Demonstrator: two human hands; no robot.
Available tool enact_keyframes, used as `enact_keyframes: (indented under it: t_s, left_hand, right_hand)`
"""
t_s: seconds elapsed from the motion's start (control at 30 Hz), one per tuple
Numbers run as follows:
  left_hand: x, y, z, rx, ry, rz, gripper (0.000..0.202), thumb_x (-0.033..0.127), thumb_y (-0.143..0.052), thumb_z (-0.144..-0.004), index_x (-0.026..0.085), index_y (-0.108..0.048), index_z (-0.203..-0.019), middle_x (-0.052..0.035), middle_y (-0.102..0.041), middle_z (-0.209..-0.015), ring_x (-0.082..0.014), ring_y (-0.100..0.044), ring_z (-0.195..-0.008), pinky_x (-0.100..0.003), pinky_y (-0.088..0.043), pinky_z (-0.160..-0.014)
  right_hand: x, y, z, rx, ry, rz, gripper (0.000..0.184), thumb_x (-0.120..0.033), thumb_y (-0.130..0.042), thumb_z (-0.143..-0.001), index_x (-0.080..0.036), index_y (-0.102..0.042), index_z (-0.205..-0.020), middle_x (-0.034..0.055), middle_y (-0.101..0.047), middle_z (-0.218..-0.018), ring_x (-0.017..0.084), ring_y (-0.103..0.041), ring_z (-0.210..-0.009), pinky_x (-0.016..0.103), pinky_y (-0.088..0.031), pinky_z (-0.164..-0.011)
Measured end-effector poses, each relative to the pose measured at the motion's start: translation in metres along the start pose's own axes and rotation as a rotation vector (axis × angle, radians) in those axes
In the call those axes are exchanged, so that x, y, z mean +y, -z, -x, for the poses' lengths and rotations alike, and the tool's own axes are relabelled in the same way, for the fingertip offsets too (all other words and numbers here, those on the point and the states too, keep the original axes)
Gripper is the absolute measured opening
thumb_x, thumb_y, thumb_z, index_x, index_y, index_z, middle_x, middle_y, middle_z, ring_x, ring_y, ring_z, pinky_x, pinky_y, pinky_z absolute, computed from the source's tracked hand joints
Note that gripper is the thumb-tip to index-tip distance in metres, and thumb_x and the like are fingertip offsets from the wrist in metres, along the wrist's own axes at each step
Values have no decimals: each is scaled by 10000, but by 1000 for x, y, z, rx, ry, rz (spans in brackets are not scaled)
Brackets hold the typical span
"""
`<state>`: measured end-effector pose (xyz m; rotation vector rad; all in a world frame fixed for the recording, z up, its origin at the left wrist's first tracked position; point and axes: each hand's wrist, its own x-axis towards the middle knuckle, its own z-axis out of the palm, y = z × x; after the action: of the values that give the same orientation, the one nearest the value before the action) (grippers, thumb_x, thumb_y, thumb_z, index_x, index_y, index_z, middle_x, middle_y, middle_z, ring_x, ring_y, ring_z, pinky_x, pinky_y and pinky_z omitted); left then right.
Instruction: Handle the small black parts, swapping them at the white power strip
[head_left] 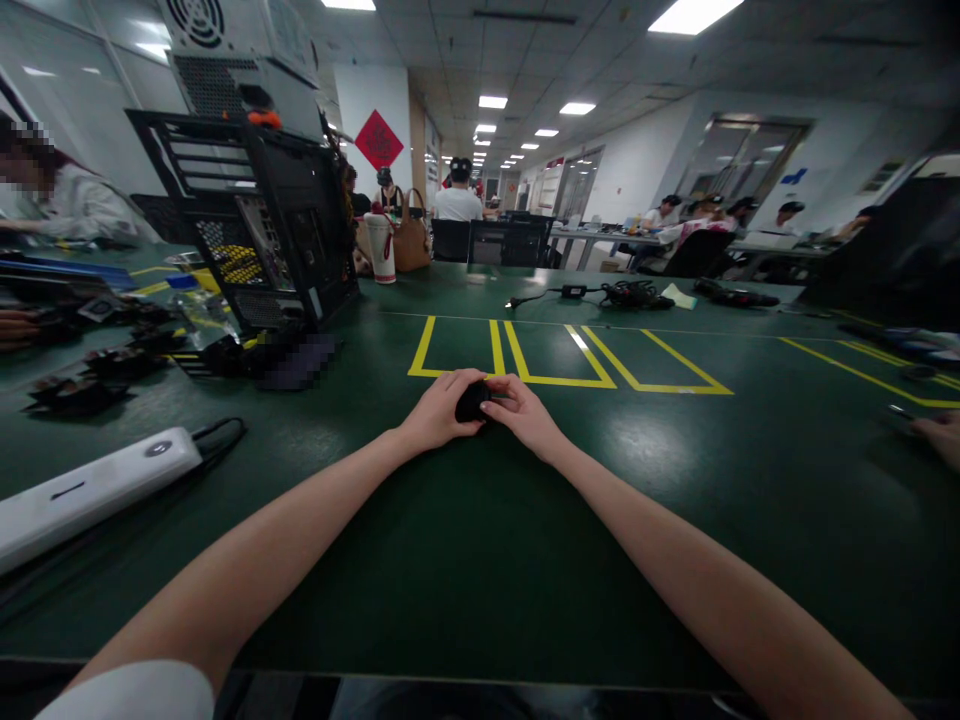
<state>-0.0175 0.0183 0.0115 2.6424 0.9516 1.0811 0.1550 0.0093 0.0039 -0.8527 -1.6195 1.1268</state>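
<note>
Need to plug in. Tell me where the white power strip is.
In the head view, the white power strip lies on the green table at the far left, left of the left hand, below the black computer case.

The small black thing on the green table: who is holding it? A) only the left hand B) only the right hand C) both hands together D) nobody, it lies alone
C: the left hand and the right hand both close around the small black object, just above the green table.

Both bare forearms stretch forward and converge; the left hand (pixel 441 413) and right hand (pixel 525 412) meet fingertip to fingertip, fingers curled inward.
</note>
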Motion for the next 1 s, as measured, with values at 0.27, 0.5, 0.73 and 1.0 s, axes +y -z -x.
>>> enact_keyframes:
  t_s: [0.27, 0.5, 0.73, 1.0]
  left_hand:
    - [3, 3, 0, -10, 6, 1, 596, 212, -630, -646, 228, -349, -1171, -56, -473, -1152, -217, -444, -1066, -398, -381, -897]
    - [2, 2, 0, -10, 2, 2, 594, 216, -632, -645, 226, -351, -1169, -55, -473, -1150, -214, -445, -1061, -392, -389, -891]
    - [3, 4, 0, -21, 15, 21, 588, 208, -623, -653, 226, -351, -1174, -60, -466, -1159, -223, -437, -1077, -402, -400, -882]
    - [1, 1, 0, -4, 4, 12, 588, 208, -631, -643, 220, -358, -1164, -57, -476, -1145, -213, -449, -1060, -389, -383, -902]
  right_hand:
    - [5, 2, 1, -26, 30, -16, 293, -237, -613, -684, -225, -492, -950, 12, -529, -1030, 165, -539, -991, 366, -423, -902]
    - [4, 2, -1, 12, 46, 68, 258, -254, -598, -701, -221, -505, -939, 11, -546, -1000, 161, -555, -960, 377, -423, -903]
    - [3, 4, 1, -27, -6, 61, 349, -223, -606, -688, -212, -500, -1021, 42, -536, -1068, 185, -525, -1024, 402, -399, -930]
    - [3, -1, 2, 26, 56, 10, 224, -255, -597, -696, -217, -516, -901, 9, -546, -971, 151, -559, -939, 375, -419, -906]
